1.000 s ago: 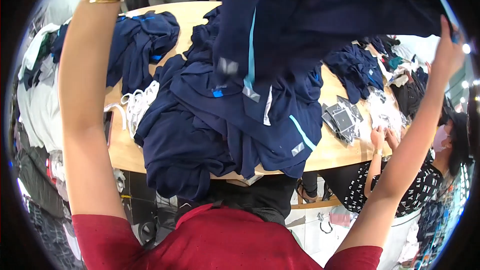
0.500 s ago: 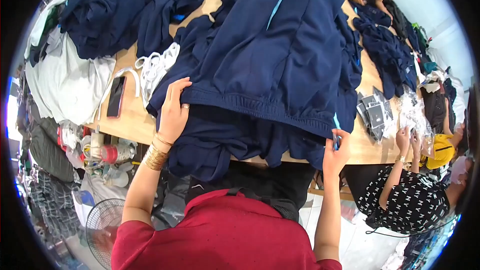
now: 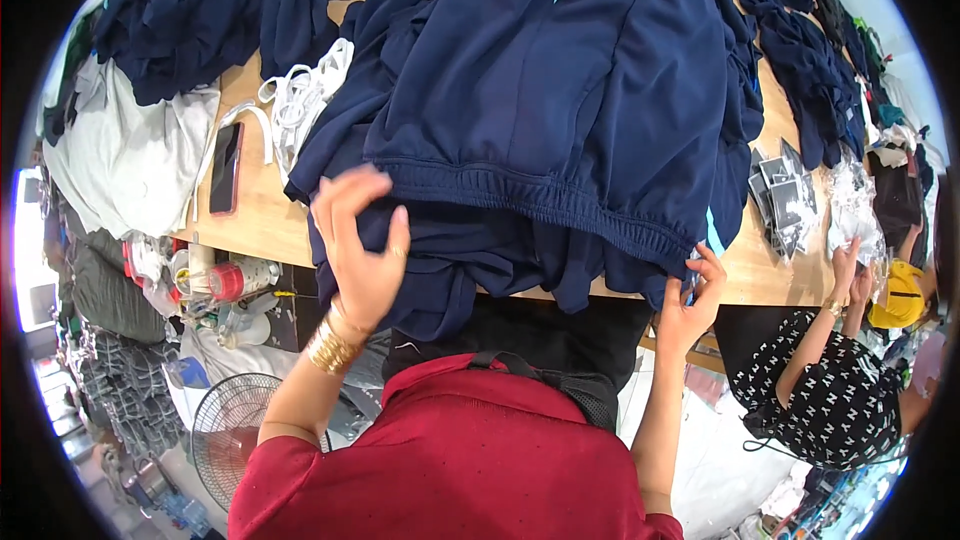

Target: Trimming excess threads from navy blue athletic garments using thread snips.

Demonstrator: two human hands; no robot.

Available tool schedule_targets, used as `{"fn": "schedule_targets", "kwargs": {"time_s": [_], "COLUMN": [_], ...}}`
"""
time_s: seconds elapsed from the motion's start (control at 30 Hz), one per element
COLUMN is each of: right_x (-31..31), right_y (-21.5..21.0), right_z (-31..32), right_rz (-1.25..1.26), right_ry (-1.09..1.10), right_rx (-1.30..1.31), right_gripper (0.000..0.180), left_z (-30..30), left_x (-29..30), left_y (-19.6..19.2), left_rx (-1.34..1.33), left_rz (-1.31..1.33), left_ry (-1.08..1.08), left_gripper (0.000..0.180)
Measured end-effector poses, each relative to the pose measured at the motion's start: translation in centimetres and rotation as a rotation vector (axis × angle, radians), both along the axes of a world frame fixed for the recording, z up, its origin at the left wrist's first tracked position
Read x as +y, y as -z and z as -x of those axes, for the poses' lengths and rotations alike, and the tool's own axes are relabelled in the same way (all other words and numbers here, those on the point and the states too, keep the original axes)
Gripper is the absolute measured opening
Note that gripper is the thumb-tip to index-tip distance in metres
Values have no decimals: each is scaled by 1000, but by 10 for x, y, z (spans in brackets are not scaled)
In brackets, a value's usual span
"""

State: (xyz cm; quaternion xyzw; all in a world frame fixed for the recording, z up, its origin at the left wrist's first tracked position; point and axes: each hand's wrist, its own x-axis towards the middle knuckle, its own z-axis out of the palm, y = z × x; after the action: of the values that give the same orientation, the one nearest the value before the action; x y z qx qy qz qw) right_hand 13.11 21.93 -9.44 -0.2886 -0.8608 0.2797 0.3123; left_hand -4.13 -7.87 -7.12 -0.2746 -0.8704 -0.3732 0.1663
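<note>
Navy track pants (image 3: 540, 90) with a light blue stripe lie spread before me, their gathered elastic waistband (image 3: 540, 190) towards me. My left hand (image 3: 355, 250) is lifted off the left end of the waistband, fingers apart and slightly blurred, holding nothing. At the right corner of the waistband, my right hand (image 3: 692, 298) is closed with its fingertips on the fabric edge. A small bluish thing shows between those fingers, mostly hidden, so its kind is unclear. More navy garments (image 3: 440, 270) are bunched beneath the pants and hang over the table's near edge.
White cords (image 3: 305, 100) and a phone (image 3: 226, 168) lie left on the wooden table (image 3: 265, 235), near a white cloth (image 3: 130, 160). Small dark packets (image 3: 782, 202) and clear plastic (image 3: 850, 205) lie right, by a co-worker's hands (image 3: 850, 275). A fan (image 3: 235, 435) stands below left.
My left hand has let go of the waistband and opened. My right hand stays at its corner, shifted slightly right. The whole view has shifted a little.
</note>
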Motion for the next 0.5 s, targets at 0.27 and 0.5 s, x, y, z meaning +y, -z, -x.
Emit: {"fn": "schedule_targets", "kwargs": {"time_s": [0.27,0.5], "right_x": [-6,-6], "right_y": [-29,-47], "right_z": [17,15], "right_rz": [12,2], "right_ry": [-67,-292], "right_rx": [-108,-228], "right_gripper": [32,31], "left_z": [-28,-18], "left_x": [70,109], "left_y": [16,-28], "left_rx": [-1507,-1284], "left_rz": [-1245,-1226], "left_ry": [401,271], "left_gripper": [15,20]}}
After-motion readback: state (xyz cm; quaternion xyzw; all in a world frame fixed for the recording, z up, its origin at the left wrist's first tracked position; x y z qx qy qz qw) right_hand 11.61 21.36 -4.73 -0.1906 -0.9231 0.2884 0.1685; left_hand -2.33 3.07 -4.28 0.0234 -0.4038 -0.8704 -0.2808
